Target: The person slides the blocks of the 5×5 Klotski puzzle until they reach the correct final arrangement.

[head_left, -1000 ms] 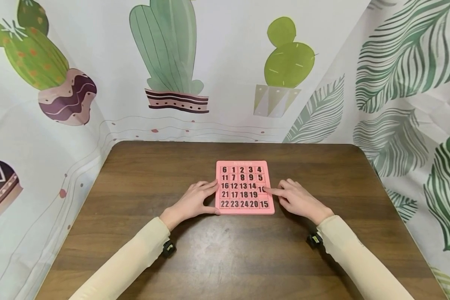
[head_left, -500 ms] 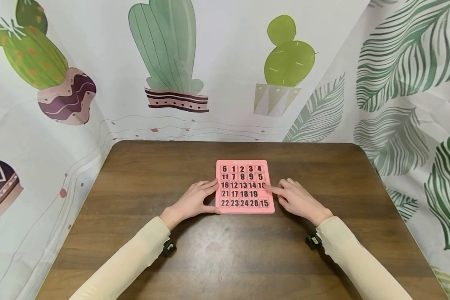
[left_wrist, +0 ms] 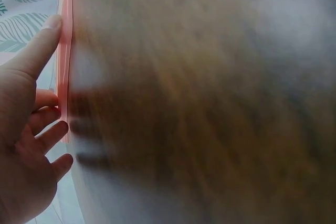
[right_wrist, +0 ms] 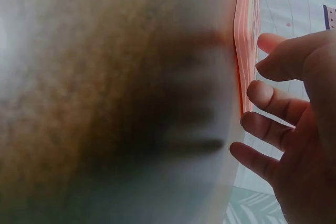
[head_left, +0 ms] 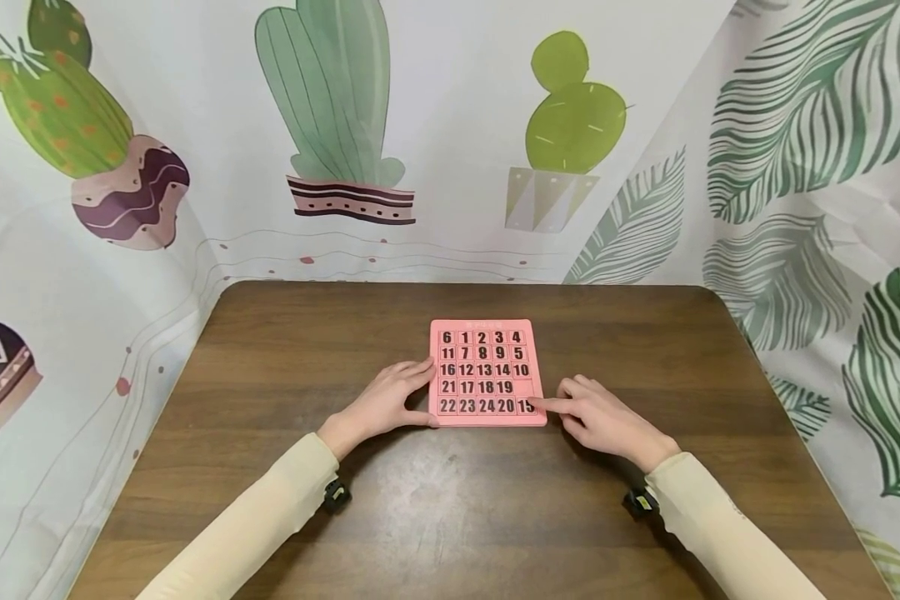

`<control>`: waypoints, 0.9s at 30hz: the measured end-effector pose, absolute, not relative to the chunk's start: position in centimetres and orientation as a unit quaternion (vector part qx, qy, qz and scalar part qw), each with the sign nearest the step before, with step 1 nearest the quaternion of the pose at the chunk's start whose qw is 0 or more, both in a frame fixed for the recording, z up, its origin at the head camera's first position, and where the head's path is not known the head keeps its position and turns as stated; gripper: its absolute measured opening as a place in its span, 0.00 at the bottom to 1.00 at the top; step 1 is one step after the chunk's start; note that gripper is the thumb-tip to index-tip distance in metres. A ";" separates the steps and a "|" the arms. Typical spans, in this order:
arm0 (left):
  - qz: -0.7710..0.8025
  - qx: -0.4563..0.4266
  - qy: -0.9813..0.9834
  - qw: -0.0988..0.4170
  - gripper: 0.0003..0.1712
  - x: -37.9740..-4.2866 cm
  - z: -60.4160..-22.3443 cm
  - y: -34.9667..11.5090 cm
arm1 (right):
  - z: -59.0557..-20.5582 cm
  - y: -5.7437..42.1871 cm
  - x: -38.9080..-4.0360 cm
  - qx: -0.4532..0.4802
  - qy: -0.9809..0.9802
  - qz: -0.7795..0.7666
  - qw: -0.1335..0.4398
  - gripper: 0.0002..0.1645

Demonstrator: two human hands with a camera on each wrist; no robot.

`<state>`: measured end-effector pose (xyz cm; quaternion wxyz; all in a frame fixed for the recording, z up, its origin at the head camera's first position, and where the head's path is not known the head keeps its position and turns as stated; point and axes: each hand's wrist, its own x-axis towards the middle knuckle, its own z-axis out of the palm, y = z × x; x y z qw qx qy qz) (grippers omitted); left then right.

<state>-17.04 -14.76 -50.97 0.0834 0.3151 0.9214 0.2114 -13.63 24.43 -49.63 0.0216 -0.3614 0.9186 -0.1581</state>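
Observation:
A pink sliding number puzzle (head_left: 487,324) lies flat on the table, its black-numbered tiles in five rows. The fourth row has a bare slot at its right end. My left hand (head_left: 381,402) lies along the puzzle's left edge, fingers on the side and thumb at the near left corner. In the left wrist view the thumb (left_wrist: 44,45) touches the puzzle's side. My right hand (head_left: 603,417) reaches in from the right, its index finger extended onto the tile 15 (head_left: 523,406), partly covering it. The right wrist view shows the other fingers (right_wrist: 268,129) loosely bent beside the puzzle.
The brown wooden table (head_left: 435,517) spreads around the puzzle. A white cloth (head_left: 457,150) printed with cacti and leaves hangs behind and beside the table. A small dark camera (head_left: 336,496) sits at the left wrist, another camera (head_left: 640,502) at the right.
The tile 10 has slid up into line with the third row, leaving the slot below it. My right index finger has moved down from the tile 10 to the tile 15. The left hand stays put.

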 end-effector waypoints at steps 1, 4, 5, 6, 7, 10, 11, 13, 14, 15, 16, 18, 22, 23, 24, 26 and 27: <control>0.211 0.316 0.921 0.083 0.56 -17.0 -51.0 -14.8 | -49.7 24.4 -13.6 -0.363 0.918 -0.158 0.021 0.32; 0.208 0.318 0.921 0.082 0.56 -17.0 -51.1 -14.8 | -49.8 24.4 -13.5 -0.366 0.917 -0.157 0.020 0.32; 0.208 0.319 0.921 0.082 0.56 -17.0 -51.1 -14.9 | -49.8 24.4 -13.5 -0.368 0.917 -0.155 0.018 0.32; 0.207 0.318 0.921 0.082 0.56 -16.9 -51.1 -14.9 | -49.8 24.4 -13.5 -0.369 0.917 -0.154 0.017 0.32; 0.208 0.318 0.921 0.082 0.56 -16.9 -51.0 -14.9 | -49.9 24.4 -13.5 -0.370 0.916 -0.152 0.015 0.32; 0.211 0.318 0.921 0.082 0.56 -16.9 -51.0 -14.9 | -49.8 24.4 -13.5 -0.372 0.916 -0.151 0.012 0.31; 0.212 0.318 0.921 0.082 0.56 -16.9 -51.0 -14.9 | -49.8 24.4 -13.5 -0.372 0.916 -0.151 0.011 0.31; 0.212 0.318 0.921 0.081 0.56 -16.9 -51.0 -14.9 | -49.8 24.4 -13.5 -0.371 0.916 -0.153 0.010 0.30; 0.212 0.318 0.921 0.081 0.56 -16.9 -51.0 -14.9 | -49.8 24.4 -13.5 -0.369 0.917 -0.153 0.009 0.30; 0.212 0.318 0.921 0.080 0.55 -16.9 -51.0 -14.9 | -49.8 24.4 -13.5 -0.368 0.917 -0.152 0.008 0.30; 0.211 0.318 0.921 0.080 0.55 -16.9 -51.0 -14.9 | -49.7 24.4 -13.6 -0.367 0.918 -0.152 0.007 0.30; 0.213 0.319 0.920 0.081 0.55 -16.9 -51.0 -14.9 | -49.7 24.3 -13.6 -0.366 0.918 -0.150 0.003 0.30; 0.218 0.320 0.918 0.082 0.56 -16.9 -50.9 -14.8 | -49.7 24.2 -13.9 -0.368 0.918 -0.149 -0.009 0.30; 0.219 0.320 0.918 0.082 0.56 -16.9 -50.9 -14.8 | -49.7 24.2 -14.0 -0.368 0.918 -0.149 -0.013 0.30; 0.220 0.321 0.918 0.082 0.56 -16.9 -50.9 -14.8 | -49.7 24.2 -14.1 -0.369 0.917 -0.149 -0.017 0.29; 0.219 0.321 0.918 0.082 0.56 -16.9 -50.9 -14.8 | -49.7 24.1 -14.4 -0.369 0.917 -0.147 -0.021 0.29; 0.219 0.321 0.918 0.082 0.55 -16.9 -50.9 -14.8 | -49.7 24.1 -14.5 -0.367 0.918 -0.146 -0.022 0.29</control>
